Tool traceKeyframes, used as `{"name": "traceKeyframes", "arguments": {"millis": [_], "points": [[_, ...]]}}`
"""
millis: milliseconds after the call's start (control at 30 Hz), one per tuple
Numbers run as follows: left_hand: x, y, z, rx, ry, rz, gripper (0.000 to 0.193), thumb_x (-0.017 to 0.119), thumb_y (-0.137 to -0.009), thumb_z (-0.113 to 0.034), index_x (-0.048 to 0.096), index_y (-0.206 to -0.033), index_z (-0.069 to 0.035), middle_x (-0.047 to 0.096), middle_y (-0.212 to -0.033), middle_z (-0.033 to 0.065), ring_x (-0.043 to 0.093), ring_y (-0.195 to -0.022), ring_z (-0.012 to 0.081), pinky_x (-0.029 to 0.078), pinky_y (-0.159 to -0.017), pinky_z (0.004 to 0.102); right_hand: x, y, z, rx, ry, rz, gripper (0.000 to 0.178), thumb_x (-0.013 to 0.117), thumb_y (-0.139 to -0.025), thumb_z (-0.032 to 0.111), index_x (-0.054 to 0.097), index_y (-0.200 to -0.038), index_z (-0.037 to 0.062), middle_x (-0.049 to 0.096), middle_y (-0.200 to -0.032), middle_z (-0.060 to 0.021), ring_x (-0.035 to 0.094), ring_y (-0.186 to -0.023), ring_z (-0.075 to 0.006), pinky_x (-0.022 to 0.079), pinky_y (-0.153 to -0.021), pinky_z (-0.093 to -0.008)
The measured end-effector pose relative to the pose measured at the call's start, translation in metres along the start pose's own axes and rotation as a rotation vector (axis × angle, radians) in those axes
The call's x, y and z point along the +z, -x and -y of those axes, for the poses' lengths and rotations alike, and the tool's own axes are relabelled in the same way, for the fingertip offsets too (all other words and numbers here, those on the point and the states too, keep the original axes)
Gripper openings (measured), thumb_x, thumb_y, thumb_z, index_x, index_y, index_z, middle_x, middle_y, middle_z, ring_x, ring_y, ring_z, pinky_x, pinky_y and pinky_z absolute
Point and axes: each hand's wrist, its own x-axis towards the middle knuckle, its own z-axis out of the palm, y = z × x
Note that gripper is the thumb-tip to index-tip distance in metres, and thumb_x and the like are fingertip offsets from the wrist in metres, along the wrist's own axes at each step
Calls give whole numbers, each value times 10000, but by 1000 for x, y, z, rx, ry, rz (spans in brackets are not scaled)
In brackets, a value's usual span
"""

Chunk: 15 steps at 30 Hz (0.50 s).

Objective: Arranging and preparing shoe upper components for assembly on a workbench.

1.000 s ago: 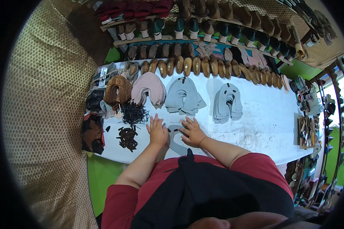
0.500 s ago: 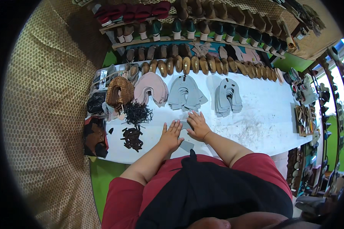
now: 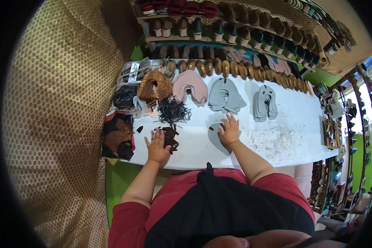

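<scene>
Head view, only one here. Right hand [image 3: 230, 131] lies palm down on a grey curved piece [image 3: 219, 139], fingers spread apart; can't tell whether the fingertips press it. The hand hides part of the piece's right side, so full outline unclear; a small dark patch [image 3: 211, 129] shows near its left edge. Piece lies on the white surface [image 3: 293, 136], near the front edge. Left hand [image 3: 156, 149] is palm down, fingers apart, at the left side of a dark brown strip pile [image 3: 172, 138], covering some of it; contact with the strips can't be told.

Behind: tangle of thin black strips [image 3: 173, 110], single strips hard to separate; leopard-print stack [image 3: 155, 87], pink stack [image 3: 190, 87], fanned grey stack [image 3: 225, 94], narrower grey stack [image 3: 265, 103]. Lower layers mostly hidden, count unclear. Black bag [image 3: 125, 97] at left, contents not visible. Row of brown shoe lasts [image 3: 225, 69] along the back, partly overlapping. Red footwear [image 3: 184, 7] on the upper shelf is cut off at the top; rack [image 3: 361, 136] at far right is distorted, its items too small to make out.
</scene>
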Motion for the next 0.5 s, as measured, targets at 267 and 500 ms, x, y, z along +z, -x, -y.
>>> {"name": "traceKeyframes", "arguments": {"millis": [267,500], "points": [[0,32,80,-67,118,-16,874,595,-885,-379,166,-1572,-50,101,-1643,196,77,-1511,417,63,-1207,535,76,-25,133,-111,-130,179,214,702,-838,313,727,-1028,217,474,-1453,-110,286,-1439,-390,163,-1111,-728],[-8,29,81,-24,178,40,835,553,-906,-423,193,-1568,-63,135,-1640,183,113,-1508,407,114,-1203,529,99,-49,201,-101,-85,254,165,732,-803,242,772,-963,253,478,-1448,-98,280,-1441,-391,137,-1110,-737]]}}
